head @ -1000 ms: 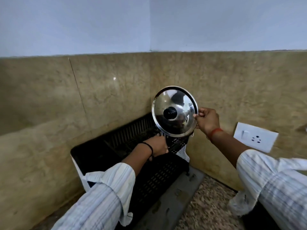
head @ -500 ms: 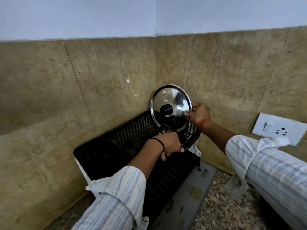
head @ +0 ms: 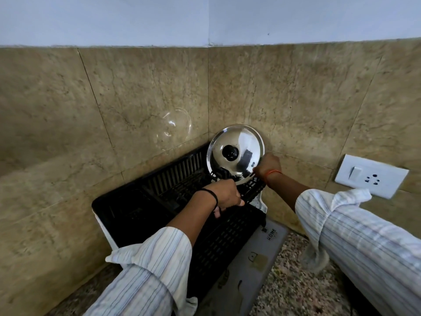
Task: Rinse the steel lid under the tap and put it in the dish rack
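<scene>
Your left hand (head: 224, 197) covers dish rack (head: 159, 185) rim; fingertips hidden. Steel lid (head: 235, 153) bottom edge lost behind rack wall. Right hand (head: 267, 166) fingertips unseen behind lid rim. Both sleeves cut off at frame bottom.

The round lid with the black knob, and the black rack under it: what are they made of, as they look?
Round lid: polished steel, apparently; it mirrors the room. Its black knob: probably plastic. Black slotted rack: matte moulded plastic, seemingly.
</scene>
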